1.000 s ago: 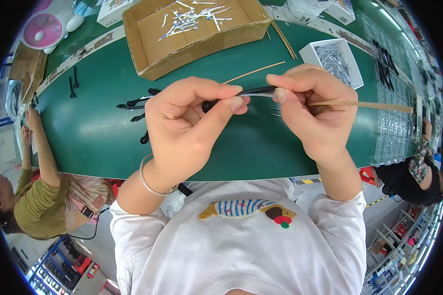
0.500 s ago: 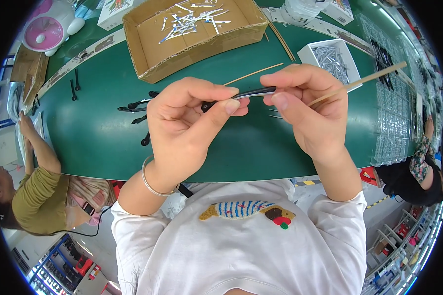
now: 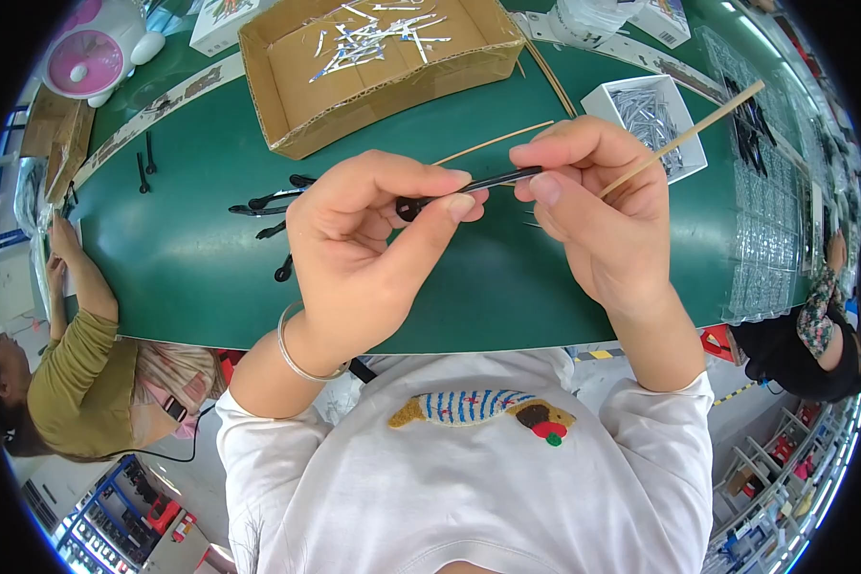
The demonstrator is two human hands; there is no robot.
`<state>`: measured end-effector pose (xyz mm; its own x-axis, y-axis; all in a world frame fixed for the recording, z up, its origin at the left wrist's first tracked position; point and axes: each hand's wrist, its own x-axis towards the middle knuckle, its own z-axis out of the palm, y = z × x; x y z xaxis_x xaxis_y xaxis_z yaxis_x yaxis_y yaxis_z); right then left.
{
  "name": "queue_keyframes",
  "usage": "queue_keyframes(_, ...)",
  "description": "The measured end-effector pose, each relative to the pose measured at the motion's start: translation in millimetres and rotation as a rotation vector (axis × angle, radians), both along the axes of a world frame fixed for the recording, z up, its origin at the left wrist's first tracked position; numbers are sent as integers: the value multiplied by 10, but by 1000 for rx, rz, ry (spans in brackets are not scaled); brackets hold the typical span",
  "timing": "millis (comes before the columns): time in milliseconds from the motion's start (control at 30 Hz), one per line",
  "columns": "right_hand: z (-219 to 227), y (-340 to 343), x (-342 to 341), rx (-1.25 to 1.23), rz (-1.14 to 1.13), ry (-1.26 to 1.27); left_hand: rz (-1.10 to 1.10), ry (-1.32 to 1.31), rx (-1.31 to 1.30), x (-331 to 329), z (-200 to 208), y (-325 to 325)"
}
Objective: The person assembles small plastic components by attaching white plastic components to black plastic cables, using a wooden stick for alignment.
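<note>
A slim black part (image 3: 503, 179) with a round, holed end is held level between my two hands above the green table. My left hand (image 3: 359, 244) pinches it near the round end with thumb and fingertips. The thumb and forefinger of my right hand (image 3: 607, 210) close on its thin tip. Through that same hand runs a thin bamboo stick (image 3: 700, 128), its free end pointing up and right. Several similar black parts (image 3: 283, 271) lie beside my left hand, partly covered by it. Small metal prongs (image 3: 533, 225) show beside my right fingers.
A cardboard box (image 3: 402, 94) with white scraps stands at the back. Right of it, a white box (image 3: 691, 153) holds metal pieces. More bamboo sticks (image 3: 493, 143) lie between. Clear trays (image 3: 761, 239) sit at right. Co-workers (image 3: 81, 383) flank the table.
The black part has turned slightly in my fingers, showing its round end more plainly. The bamboo stick's free end has swung up and left with my right hand.
</note>
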<state>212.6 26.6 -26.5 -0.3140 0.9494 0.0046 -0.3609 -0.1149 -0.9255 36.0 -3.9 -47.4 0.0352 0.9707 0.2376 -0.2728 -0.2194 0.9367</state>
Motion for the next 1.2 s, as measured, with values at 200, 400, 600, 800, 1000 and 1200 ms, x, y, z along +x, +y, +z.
queue_keyframes(200,-125,-6,-24,134,32,-78,75,443,133,15,53,51)
queue_keyframes(400,-140,-48,-108,156,-6,-20,124,300,39,126,53,10)
queue_keyframes(600,-152,-56,-126,146,47,-24,171,344,144,109,14,8)
queue_keyframes(800,-169,-48,-130,138,57,-25,215,442,227,110,15,15)
queue_keyframes(1000,-173,-43,-141,143,54,-54,203,442,215,83,23,16)
queue_keyframes(1200,-183,-44,-141,163,58,-46,93,497,178,54,37,-12)
